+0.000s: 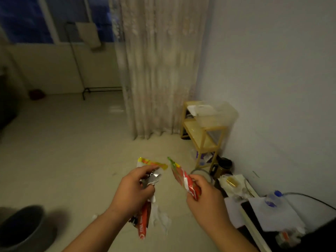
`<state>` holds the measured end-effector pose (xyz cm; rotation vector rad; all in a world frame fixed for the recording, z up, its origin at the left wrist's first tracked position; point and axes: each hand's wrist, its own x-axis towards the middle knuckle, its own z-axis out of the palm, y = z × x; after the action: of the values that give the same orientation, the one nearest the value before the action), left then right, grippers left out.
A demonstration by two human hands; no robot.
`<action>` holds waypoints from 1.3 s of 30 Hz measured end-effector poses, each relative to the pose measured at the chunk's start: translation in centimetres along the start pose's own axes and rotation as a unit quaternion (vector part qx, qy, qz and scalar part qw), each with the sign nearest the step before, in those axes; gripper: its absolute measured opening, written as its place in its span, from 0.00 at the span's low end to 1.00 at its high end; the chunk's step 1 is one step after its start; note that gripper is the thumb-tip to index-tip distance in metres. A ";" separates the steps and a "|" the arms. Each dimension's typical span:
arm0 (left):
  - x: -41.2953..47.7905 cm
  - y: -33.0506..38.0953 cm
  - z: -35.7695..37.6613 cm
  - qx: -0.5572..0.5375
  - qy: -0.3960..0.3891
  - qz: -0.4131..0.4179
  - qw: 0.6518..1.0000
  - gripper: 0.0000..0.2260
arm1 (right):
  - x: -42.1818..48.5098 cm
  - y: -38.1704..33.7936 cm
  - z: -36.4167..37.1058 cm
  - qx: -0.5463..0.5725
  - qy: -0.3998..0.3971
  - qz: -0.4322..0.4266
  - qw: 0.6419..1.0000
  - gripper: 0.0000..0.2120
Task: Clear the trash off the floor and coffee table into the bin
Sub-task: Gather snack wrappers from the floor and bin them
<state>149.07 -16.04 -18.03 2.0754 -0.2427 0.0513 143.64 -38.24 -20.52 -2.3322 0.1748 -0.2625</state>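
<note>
My left hand (135,190) grips a bunch of snack wrappers (145,218), red, silver and yellow, with a white tissue (160,218) hanging below it. My right hand (205,199) is closed on a red wrapper with a green tip (179,174), held beside the left bunch over the pale floor. A dark grey bin (21,228) stands at the lower left, blurred. At the lower right is the coffee table (250,224) with papers (272,215), a plastic bottle with a blue cap (271,200) and more small wrappers (288,237).
A small yellow shelf (203,131) with a clear plastic box stands against the white wall. A dark flask (222,166) and a glass (201,174) sit near the table's far end. A curtain (158,70) hangs ahead. A black rack (83,88) stands far left.
</note>
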 end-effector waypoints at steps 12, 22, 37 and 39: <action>-18.4 -3.6 -15.9 0.067 0.263 -0.147 0.951 0.30 | -5.8 -14.9 10.7 0.030 -0.191 -0.215 0.957 0.18; -42.5 -9.5 -32.3 0.084 0.449 -0.241 0.856 0.32 | -23.2 -33.1 26.8 0.059 -0.358 -0.379 0.851 0.21; -63.3 -23.6 -45.5 0.026 0.566 -0.340 0.751 0.28 | -42.5 -46.9 48.6 0.032 -0.525 -0.437 0.729 0.24; -63.5 -26.0 -46.0 0.005 0.572 -0.350 0.742 0.27 | -42.8 -47.2 51.8 0.023 -0.546 -0.433 0.717 0.24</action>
<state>94.93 45.80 -26.21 1.6507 1.2779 0.8278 116.81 39.01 -27.95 -1.9561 -1.4907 0.6886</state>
